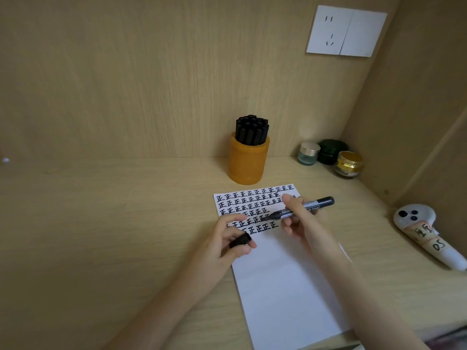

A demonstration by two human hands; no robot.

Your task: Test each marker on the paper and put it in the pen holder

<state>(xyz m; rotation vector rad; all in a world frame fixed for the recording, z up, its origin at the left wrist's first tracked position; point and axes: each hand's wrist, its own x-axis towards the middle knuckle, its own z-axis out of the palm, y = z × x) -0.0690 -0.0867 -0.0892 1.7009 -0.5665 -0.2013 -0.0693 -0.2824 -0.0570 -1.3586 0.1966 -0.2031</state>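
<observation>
Here, marker [307, 206]: a black marker with a grey label, uncapped, lies slanted over the written part of the paper, nib pointing left and near, butt end pointing right and far; whether the nib touches the sheet cannot be told.
Right hand [300, 219]: its fingers [290, 202] are curled round the marker barrel and pinch it just behind the nib, as in writing.
Left hand [231, 237]: at the left edge of the paper, thumb and curled fingers hold a black cap [240, 240]; one finger reaches out over the written rows.
Paper [283, 286]: a white sheet flat on the bench [101, 223], running from mid-bench toward the near edge; its far part carries rows of black "正" characters, its near part is blank.
Pen holder [249, 162]: an orange cylinder standing upright just beyond the far edge of the paper, against the back wall.
Stored markers [251, 130]: a tight bunch of black markers stands upright in the pen holder.
Jars: in the far right corner stand a clear jar with a silver lid [308, 153], a dark green jar [331, 151] and a gold-lidded jar [349, 164], close together.
Controller [424, 231]: a white handheld controller with taped labels lies on the bench well right of the paper.
Wall socket [346, 31]: a white plate high on the back wall, right.
</observation>
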